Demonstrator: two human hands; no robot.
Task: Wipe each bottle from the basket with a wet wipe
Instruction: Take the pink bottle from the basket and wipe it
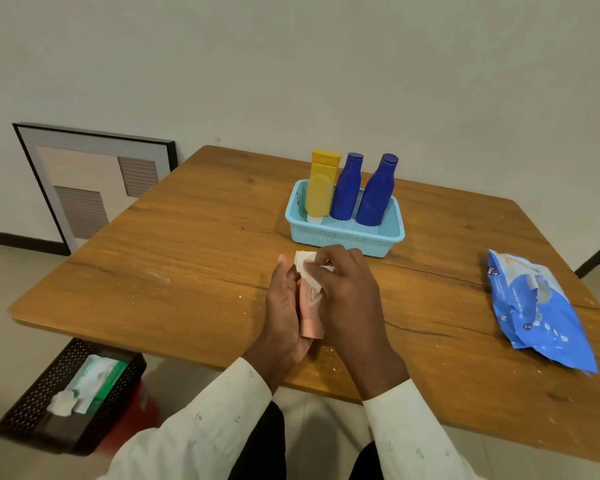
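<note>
Near the wooden desk's (187,237) front edge, the left hand (284,306) cradles a small pink plastic tube (309,313), fingers curled behind; the right hand (347,292) pinches a white wet wipe (307,268) against it. Best rotate the tube, wiping cap to tip.

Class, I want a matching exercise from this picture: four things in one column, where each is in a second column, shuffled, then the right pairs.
Things
1. yellow bottle
2. pink tube
3. blue wipes pack
4. white wipe

Places
A. lying on the table, to the person's right
B. held in the left hand
C. standing in the light blue basket
D. pressed on the tube by the right hand

Pairs: 1-C, 2-B, 3-A, 4-D
</note>
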